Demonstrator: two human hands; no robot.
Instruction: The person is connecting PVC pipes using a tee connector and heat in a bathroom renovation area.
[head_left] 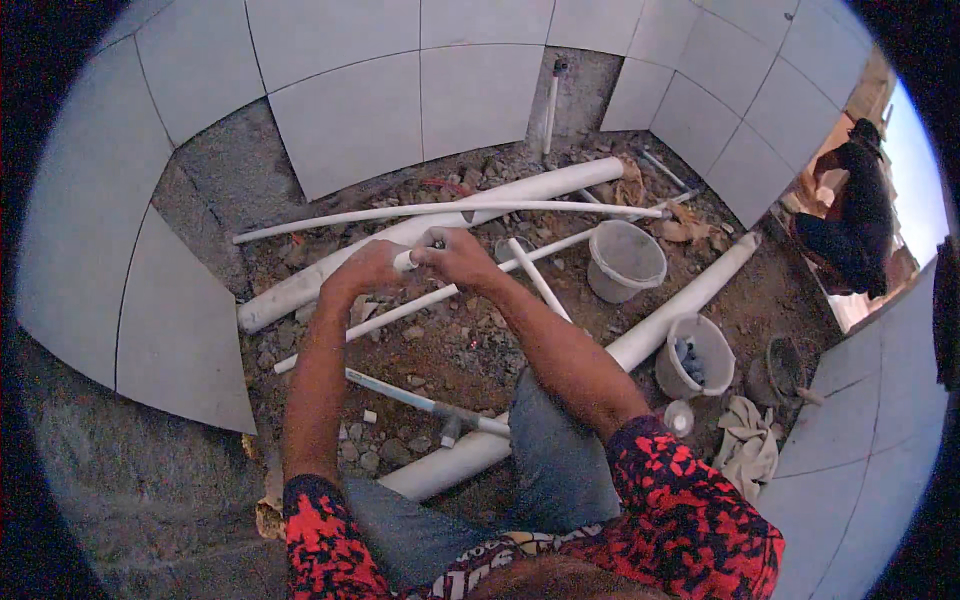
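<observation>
In front of me, above the rubble floor, my two hands meet. My left hand [368, 270] is closed around a short white plastic pipe piece [403, 262], whose pale end pokes out toward the other hand. My right hand [458, 258] is closed too, its fingertips close against that end; a small dark spot shows between them, too small to make out. Just beyond the hands lies a thick white pipe [545, 186], with a long thin white pipe [350, 217] crossing it. Below the hands runs another thin white pipe [400, 312].
A short white pipe [540, 282] leans right of my hands. Two buckets, a whitish one [626, 262] and one with blue-grey pieces [694, 356], stand at right. Nearer lie a pipe with a tee [430, 405] and a thick pipe [445, 473]. Another person [858, 215] crouches by the doorway.
</observation>
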